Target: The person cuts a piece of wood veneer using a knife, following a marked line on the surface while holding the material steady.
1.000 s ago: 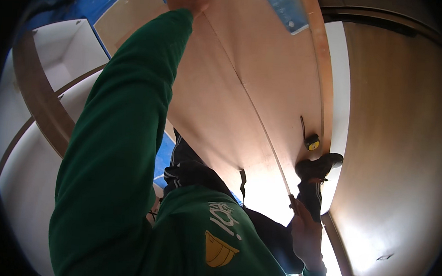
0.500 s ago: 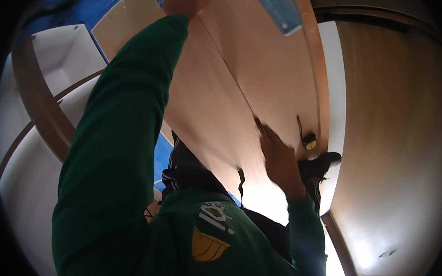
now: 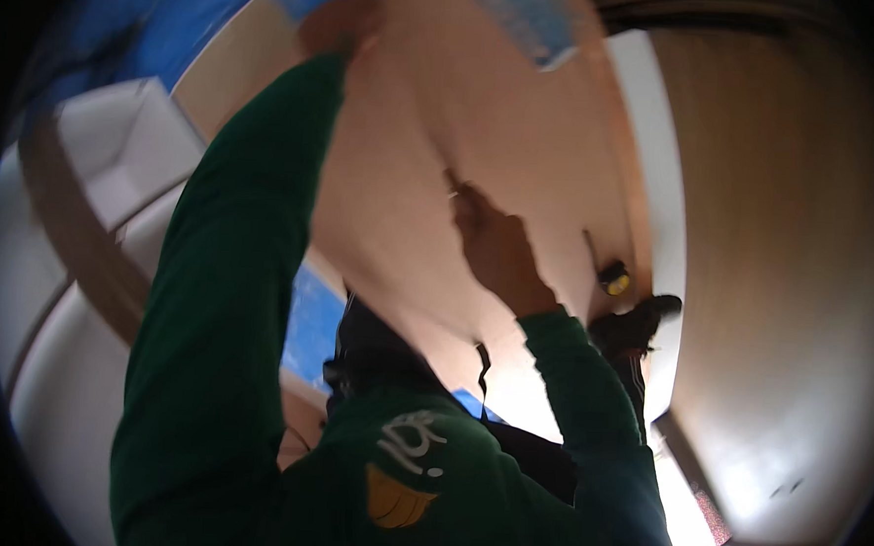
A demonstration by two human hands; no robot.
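A large pinkish-brown board [image 3: 524, 129] lies in front of me. On its middle, my right hand [image 3: 498, 247] is closed around a slim, pencil-like tool [image 3: 451, 180], whose tip points away from me toward the board surface. Motion blur hides the tool's exact kind. My left arm reaches far ahead, and my left hand [image 3: 339, 21] is at the far left edge of the board, its fingers smeared. A black and yellow tape measure [image 3: 615, 278] rests on the board's right side, a short piece of its blade drawn out.
White cabinet carcasses with brown edges [image 3: 84, 225] stand at the left. Blue sheeting [image 3: 318, 316] covers the floor. My dark shoe [image 3: 632, 325] is by the board's right edge. A tall wood-coloured panel [image 3: 775, 241] fills the right. A smaller tan board [image 3: 233, 60] lies far left.
My right hand has moved away from me and leftward across the board with the tool. The left hand has shifted slightly left. The view is more blurred.
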